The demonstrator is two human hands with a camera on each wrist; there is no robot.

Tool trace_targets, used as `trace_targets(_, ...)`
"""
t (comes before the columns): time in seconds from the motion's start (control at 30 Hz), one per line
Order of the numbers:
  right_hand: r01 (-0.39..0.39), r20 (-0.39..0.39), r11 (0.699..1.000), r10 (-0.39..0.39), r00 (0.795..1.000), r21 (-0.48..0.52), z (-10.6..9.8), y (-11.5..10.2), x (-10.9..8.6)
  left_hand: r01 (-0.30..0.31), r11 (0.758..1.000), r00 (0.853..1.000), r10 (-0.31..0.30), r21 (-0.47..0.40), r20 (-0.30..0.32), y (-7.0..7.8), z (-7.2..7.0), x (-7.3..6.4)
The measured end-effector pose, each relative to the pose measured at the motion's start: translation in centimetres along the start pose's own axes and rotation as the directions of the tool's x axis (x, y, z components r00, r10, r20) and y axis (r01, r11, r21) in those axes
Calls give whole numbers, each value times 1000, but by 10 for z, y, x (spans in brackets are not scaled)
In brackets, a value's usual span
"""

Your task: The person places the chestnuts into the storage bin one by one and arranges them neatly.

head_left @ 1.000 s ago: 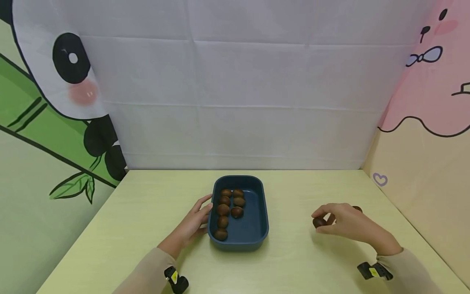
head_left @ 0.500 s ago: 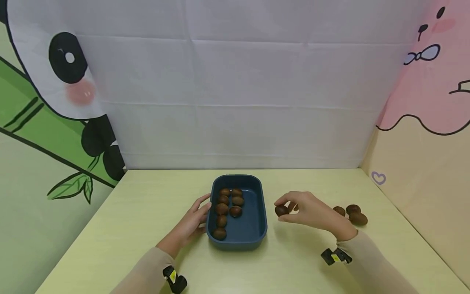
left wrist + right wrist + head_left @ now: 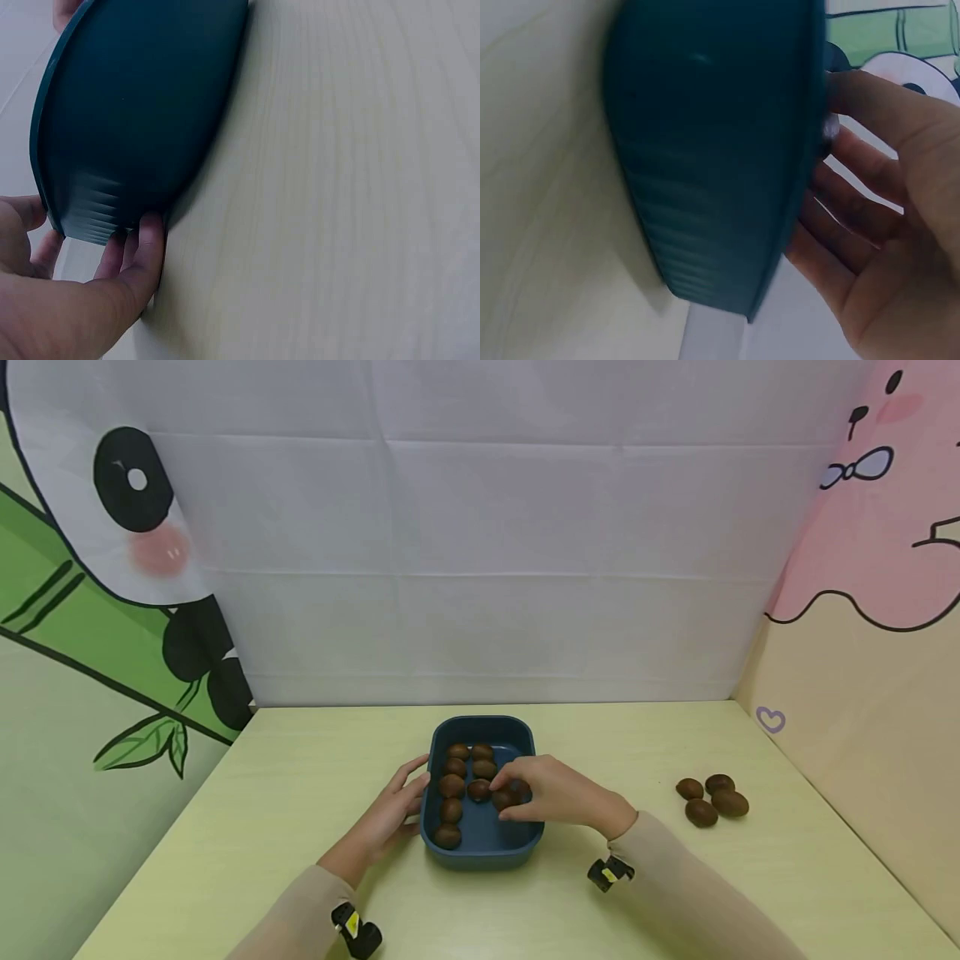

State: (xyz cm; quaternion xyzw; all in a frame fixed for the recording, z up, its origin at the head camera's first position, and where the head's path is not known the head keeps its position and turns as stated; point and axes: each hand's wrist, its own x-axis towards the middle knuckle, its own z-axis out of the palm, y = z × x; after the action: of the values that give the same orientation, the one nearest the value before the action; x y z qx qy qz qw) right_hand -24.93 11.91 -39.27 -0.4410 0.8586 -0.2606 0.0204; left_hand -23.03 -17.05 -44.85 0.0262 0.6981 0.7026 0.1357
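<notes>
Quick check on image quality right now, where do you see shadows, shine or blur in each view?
Head: bright and mostly crisp, with soft shadow below the dark blue, rounded rectangular box and faint highlights on the brown oval nuts; left wrist: dimmer, bluish, with streaky sheen on the box's end wall; right wrist: also dim, the box's nearest edges blurred, small glint on its side.
</notes>
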Motion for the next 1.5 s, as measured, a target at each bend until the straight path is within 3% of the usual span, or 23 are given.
trace_targets(0.27,-21,55,993,28,998,-120,27,1,25,-1,1000,1000,1,-13,4,-1,0,1)
trace_targets(0.47,-47,71,982,61,996,-184,36,2,35,2,1000,1000,-2,-17,11,-1,0,2)
trace_targets(1.07,-52,70,992,60,996,-116,35,1,39,-1,1000,1000,1,-16,11,-2,-2,2)
trace_targets(1.27,-14,64,998,18,998,-63,25,-3,33,-1,1000,1000,1,0,4,-1,-1,1)
trace_targets(1.5,-37,41,999,38,998,-26,8,-4,17,-1,1000,1000,1,8,6,-1,-1,1)
